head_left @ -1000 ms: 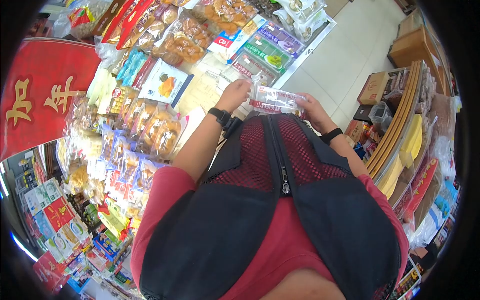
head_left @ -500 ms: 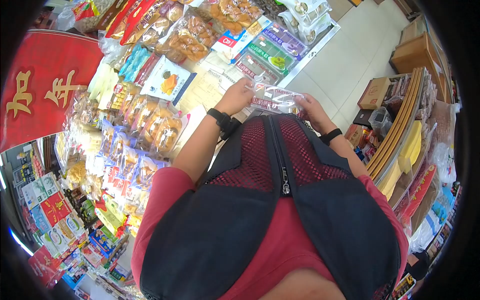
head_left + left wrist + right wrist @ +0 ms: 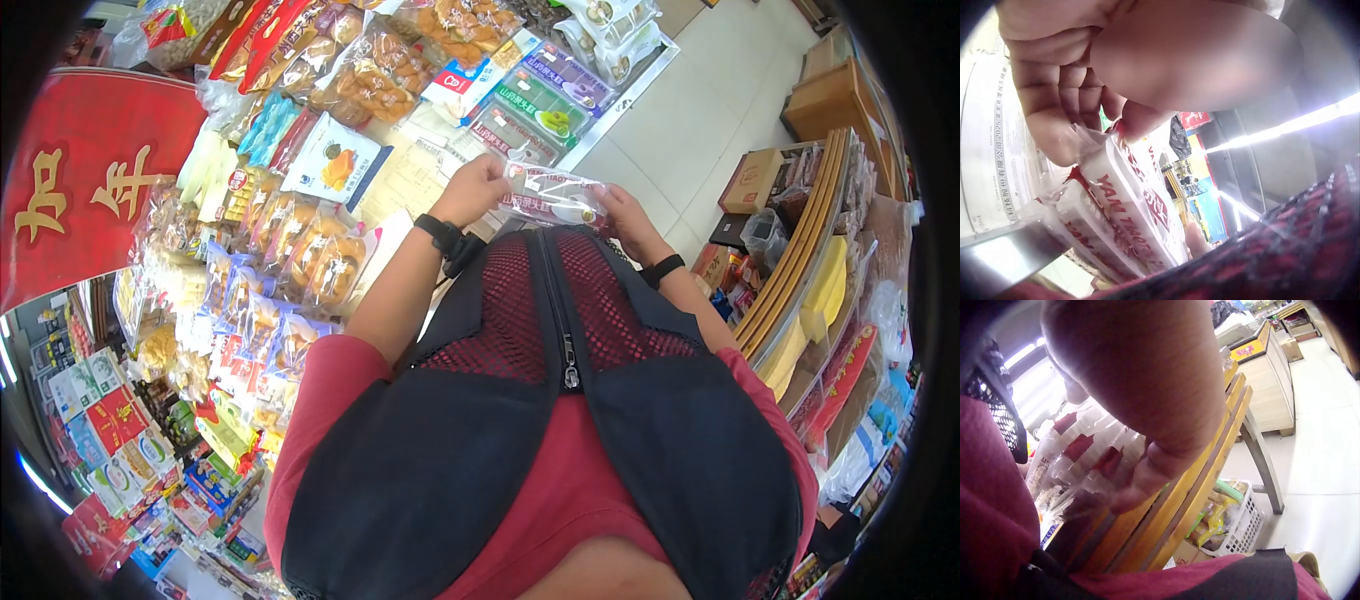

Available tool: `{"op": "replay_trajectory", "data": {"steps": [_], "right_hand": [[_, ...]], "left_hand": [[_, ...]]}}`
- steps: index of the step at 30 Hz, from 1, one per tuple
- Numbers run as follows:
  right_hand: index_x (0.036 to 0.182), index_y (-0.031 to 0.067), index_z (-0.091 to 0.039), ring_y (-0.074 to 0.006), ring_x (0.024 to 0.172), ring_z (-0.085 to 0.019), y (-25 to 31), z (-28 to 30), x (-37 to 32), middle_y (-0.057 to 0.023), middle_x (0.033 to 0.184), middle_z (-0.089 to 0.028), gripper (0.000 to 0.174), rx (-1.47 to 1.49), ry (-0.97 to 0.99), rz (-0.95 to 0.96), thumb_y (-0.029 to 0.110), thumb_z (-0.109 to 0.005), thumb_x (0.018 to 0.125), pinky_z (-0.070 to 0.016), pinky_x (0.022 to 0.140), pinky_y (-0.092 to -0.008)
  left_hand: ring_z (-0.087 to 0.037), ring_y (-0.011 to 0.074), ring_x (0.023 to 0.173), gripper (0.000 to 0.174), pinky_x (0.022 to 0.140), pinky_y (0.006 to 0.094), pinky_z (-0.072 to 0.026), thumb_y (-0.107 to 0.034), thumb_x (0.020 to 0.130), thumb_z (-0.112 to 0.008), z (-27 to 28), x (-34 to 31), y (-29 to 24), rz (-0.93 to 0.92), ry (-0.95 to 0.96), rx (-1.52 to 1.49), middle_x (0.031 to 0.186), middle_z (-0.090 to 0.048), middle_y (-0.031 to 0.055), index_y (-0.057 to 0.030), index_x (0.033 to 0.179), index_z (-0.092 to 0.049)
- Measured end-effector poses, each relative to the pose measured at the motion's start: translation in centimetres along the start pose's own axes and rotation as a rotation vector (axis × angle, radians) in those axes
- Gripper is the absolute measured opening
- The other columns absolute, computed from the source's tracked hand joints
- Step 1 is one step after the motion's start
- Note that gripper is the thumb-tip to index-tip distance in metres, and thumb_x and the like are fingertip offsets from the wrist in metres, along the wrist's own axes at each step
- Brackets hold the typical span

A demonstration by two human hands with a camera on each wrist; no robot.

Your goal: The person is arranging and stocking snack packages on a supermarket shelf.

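A clear plastic pack of cakes with red lettering (image 3: 552, 194) is held in front of the waist between both hands. My left hand (image 3: 474, 190) pinches its left end; in the left wrist view, thumb and fingers grip the crinkled wrapper at the end, beside "YAM" print on the pack (image 3: 1138, 209). The other end is in my right hand (image 3: 629, 222), thumb over the near side. From the right wrist, pale cakes and red patches show through the pack (image 3: 1079, 450), while the palm side hides part of it.
Just beyond the hands, red, green (image 3: 535, 112) and purple packs lie on the display table. Bagged twisted pastries (image 3: 375, 85) and a white snack bag (image 3: 335, 165) are to the left. A wooden slatted rack (image 3: 795, 240) stands right, with a white basket (image 3: 1241, 525) below.
The pack has tilted in the hands, so its printed face catches more glare. The left fingers have curled closer in on its end; the right hand stays nearly in place.
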State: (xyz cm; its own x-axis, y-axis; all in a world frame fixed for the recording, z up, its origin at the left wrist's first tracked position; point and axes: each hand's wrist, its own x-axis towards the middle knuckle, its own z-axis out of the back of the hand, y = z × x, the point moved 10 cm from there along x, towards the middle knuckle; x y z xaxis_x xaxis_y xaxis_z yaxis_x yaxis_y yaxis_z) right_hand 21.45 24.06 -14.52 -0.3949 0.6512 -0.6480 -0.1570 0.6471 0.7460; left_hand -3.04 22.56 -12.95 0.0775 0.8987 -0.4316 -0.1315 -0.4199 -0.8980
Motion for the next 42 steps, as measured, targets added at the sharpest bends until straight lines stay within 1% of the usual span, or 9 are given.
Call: {"op": "replay_trajectory", "data": {"steps": [7, 14, 18, 21, 25, 28, 36, 38, 42], "right_hand": [[0.118, 0.013, -0.059, -0.0064, 0.081, -0.055, -0.6, 0.3, 0.4, 0.0021, 0.099, -0.061, 0.032, 0.003, 0.0, -0.013, 0.038, -0.057, 0.098, -0.0452, 0.064, -0.023], [0.124, 0.0113, -0.057, -0.0072, 0.081, -0.057, -0.6, 0.5, 0.4, 0.0002, 0.103, -0.062, 0.032, -0.001, 0.034, 0.007, 0.019, -0.061, 0.094, -0.0478, 0.065, -0.0231], [0.126, 0.0107, -0.056, -0.0073, 0.079, -0.058, -0.6, 0.4, 0.3, -0.0006, 0.105, -0.063, 0.034, 0.0, 0.03, -0.009, 0.014, -0.062, 0.093, -0.0487, 0.063, -0.0227], [0.126, 0.0107, -0.056, -0.0073, 0.079, -0.059, -0.3, 0.4, 0.0, -0.0002, 0.104, -0.063, 0.034, 0.007, 0.01, -0.001, 0.014, -0.062, 0.092, -0.049, 0.063, -0.0228], [0.125, 0.0105, -0.057, -0.0072, 0.078, -0.059, -0.5, 0.4, 0.1, 0.0002, 0.102, -0.064, 0.033, 0.013, 0.026, 0.004, 0.014, -0.062, 0.092, -0.0491, 0.062, -0.023], [0.124, 0.0102, -0.057, -0.007, 0.077, -0.059, -0.4, 0.3, 0.2, 0.0006, 0.101, -0.064, 0.033, 0.011, 0.028, -0.002, 0.015, -0.062, 0.092, -0.0488, 0.061, -0.0227], [0.124, 0.0105, -0.057, -0.0069, 0.077, -0.059, -0.4, 0.5, 0.3, 0.001, 0.101, -0.064, 0.033, -0.009, 0.021, 0.008, 0.017, -0.063, 0.092, -0.0486, 0.061, -0.0226], [0.124, 0.0101, -0.057, -0.0071, 0.077, -0.059, -0.6, 0.6, 0.5, 0.0009, 0.1, -0.064, 0.034, -0.012, 0.016, 0.005, 0.017, -0.063, 0.092, -0.0488, 0.061, -0.0229], [0.125, 0.0097, -0.057, -0.0077, 0.077, -0.058, -0.2, 0.3, 0.1, 0.0003, 0.1, -0.063, 0.034, -0.001, 0.013, 0.006, 0.015, -0.06, 0.092, -0.0495, 0.062, -0.024]], "left_hand": [[-0.056, 0.0096, 0.066, 0.013, 0.059, 0.024, -0.0462, -0.009, 0.092, -0.062, 3.9, 0.9, 1.2, 0.005, -0.173, -0.185, 0.08, -0.059, 0.0021, -0.0035, 0.099, -0.053], [-0.061, 0.0128, 0.075, 0.02, 0.062, 0.0294, -0.0523, -0.011, 0.095, -0.057, 7.5, 3.8, 1.9, -0.003, -0.37, -0.344, 0.09, -0.062, 0.0055, -0.0055, 0.114, -0.054], [-0.061, 0.0157, 0.075, 0.019, 0.067, 0.0289, -0.0478, -0.007, 0.09, -0.056, 10.5, 5.7, 1.3, -0.058, -0.508, -0.22, 0.087, -0.066, 0.0095, -0.0013, 0.107, -0.061], [-0.063, 0.0189, 0.076, 0.018, 0.071, 0.0321, -0.049, -0.009, 0.089, -0.056, 13.0, 6.6, -0.1, -0.167, -0.642, 0.104, 0.086, -0.068, 0.0134, -0.0008, 0.104, -0.065], [-0.065, 0.0233, 0.079, 0.019, 0.073, 0.0349, -0.0499, -0.011, 0.09, -0.057, 13.0, 7.7, 0.2, -0.17, -0.62, 0.091, 0.088, -0.069, 0.0152, -0.0019, 0.104, -0.065], [-0.062, 0.0166, 0.076, 0.021, 0.069, 0.0305, -0.0488, -0.011, 0.09, -0.059, 11.1, 8.4, -0.8, -0.217, -0.563, 0.404, 0.086, -0.067, 0.0094, -0.0011, 0.108, -0.063], [-0.065, 0.0337, 0.098, 0.033, 0.086, 0.0385, -0.0501, -0.015, 0.089, -0.059, 6.7, 6.9, -2.8, -0.174, -0.493, 0.474, 0.106, -0.068, 0.0207, 0.0004, 0.118, -0.061], [-0.061, 0.0406, 0.104, 0.032, 0.092, 0.0447, -0.0474, -0.014, 0.087, -0.057, 6.4, 5.4, -4.6, -0.334, -0.521, 0.631, 0.112, -0.065, 0.0252, 0.0009, 0.115, -0.062], [-0.062, 0.0416, 0.099, 0.036, 0.089, 0.0457, -0.048, -0.013, 0.086, -0.057, 6.8, 2.1, -3.1, -0.255, -0.604, 0.586, 0.105, -0.066, 0.0252, 0.0052, 0.116, -0.059]]}}
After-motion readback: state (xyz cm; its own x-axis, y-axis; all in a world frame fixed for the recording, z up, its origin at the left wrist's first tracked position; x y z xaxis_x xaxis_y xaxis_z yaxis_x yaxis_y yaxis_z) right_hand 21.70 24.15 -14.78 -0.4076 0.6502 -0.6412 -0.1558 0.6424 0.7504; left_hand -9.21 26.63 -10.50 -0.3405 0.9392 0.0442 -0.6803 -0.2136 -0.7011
